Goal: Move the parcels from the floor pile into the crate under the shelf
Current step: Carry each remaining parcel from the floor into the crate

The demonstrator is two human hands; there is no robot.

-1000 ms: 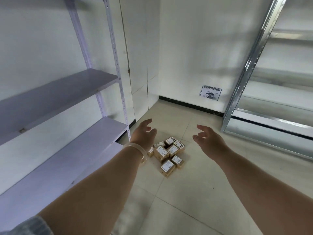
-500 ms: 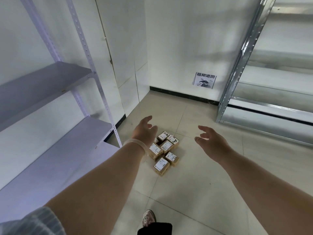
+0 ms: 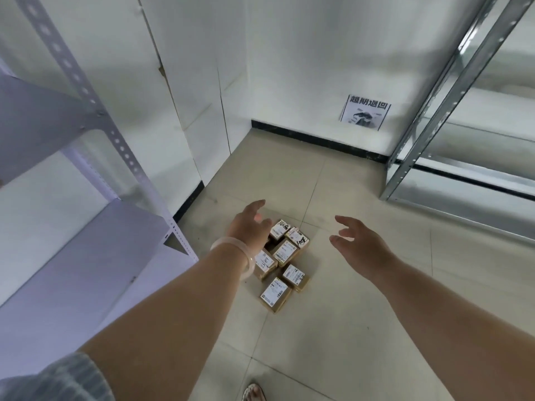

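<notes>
We hold both hands out over the floor point(image 3: 347, 328), well apart and gripping nothing. The left hand point(image 3: 250, 227) has its fingers loosely spread, the right hand point(image 3: 362, 247) has them relaxed and slightly bent. The parcels point(image 3: 285, 251) are small brown boxes with white labels, clustered on the tiles between the two hands, and the left hand hides the pile's left edge. A pale bracelet point(image 3: 237, 253) circles the left wrist. A white shelf point(image 3: 86, 270) stands left of the left hand, and a metal rack point(image 3: 434, 111) stands beyond the right.
</notes>
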